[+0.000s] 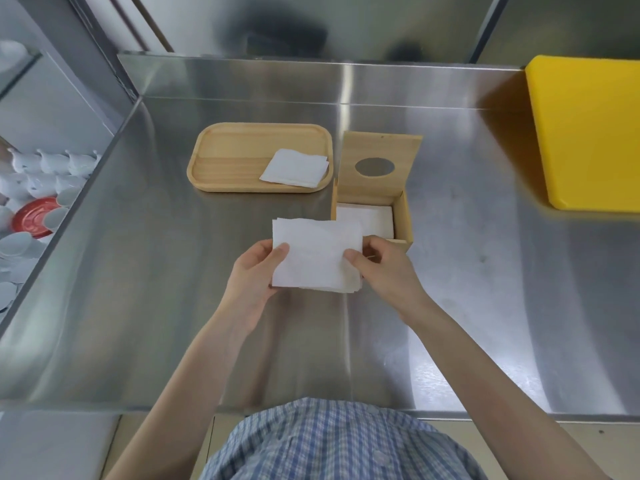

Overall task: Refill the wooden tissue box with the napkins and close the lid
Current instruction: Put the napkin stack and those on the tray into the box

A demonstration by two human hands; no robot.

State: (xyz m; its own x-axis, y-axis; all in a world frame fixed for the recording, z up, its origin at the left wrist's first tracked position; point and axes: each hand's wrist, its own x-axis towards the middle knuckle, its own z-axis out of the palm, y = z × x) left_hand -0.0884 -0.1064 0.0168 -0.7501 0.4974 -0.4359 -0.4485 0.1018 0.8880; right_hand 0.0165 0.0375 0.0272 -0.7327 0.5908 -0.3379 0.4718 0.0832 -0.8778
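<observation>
The wooden tissue box (403,221) stands open on the steel counter, its lid (379,166) with a round hole tipped up at the back. White napkins (372,220) lie inside it. A small stack of white napkins (315,256) is held just in front and left of the box, above the counter. My left hand (256,271) pinches its left edge and my right hand (384,268) pinches its right edge. More napkins (294,168) rest at the right end of a wooden tray (228,157) to the box's left.
A yellow cutting board (588,133) lies at the counter's right. A raised steel backsplash (311,77) runs along the rear. Below the counter's left edge, a shelf holds white cups and a red plate (34,216).
</observation>
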